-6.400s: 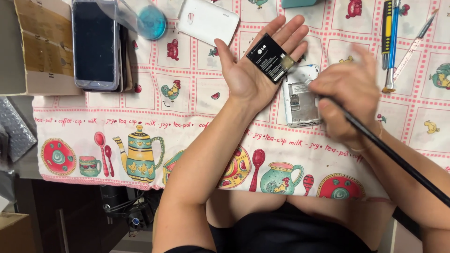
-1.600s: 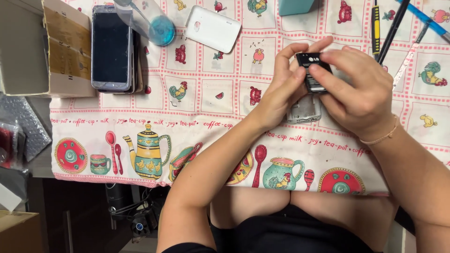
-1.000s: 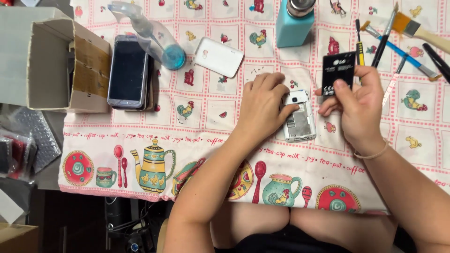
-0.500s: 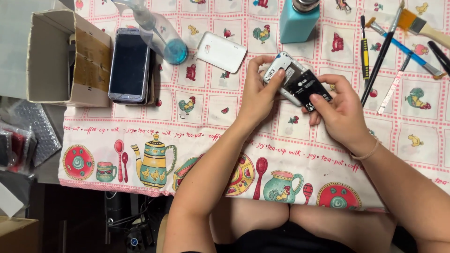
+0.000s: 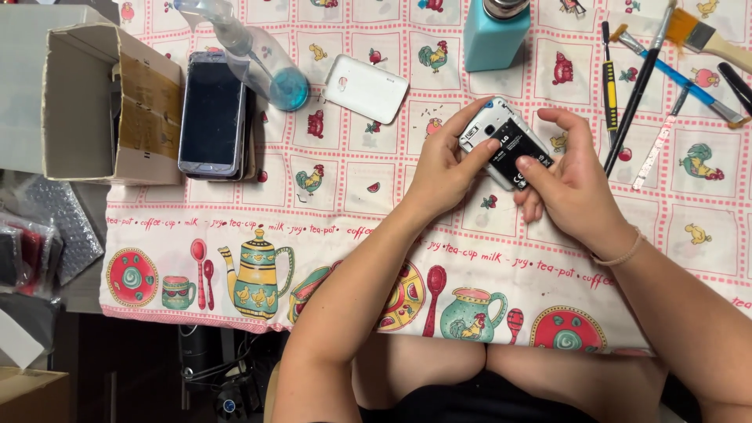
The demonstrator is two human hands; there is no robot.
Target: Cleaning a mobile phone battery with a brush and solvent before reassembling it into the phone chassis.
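My left hand and my right hand hold a small silver phone with its back cover off, just above the table. A black battery sits in its open back, with my left thumb and right fingers pressing on it. The phone's white back cover lies on the tablecloth to the left.
A patterned tablecloth covers the table. A stack of phones lies beside a cardboard box. A clear spray bottle, a teal bottle, and several brushes and tools lie at the back.
The battery, held apart in my right hand a second ago, now sits in the phone's back. Both hands have closed on the phone. The brush held earlier lies on the table.
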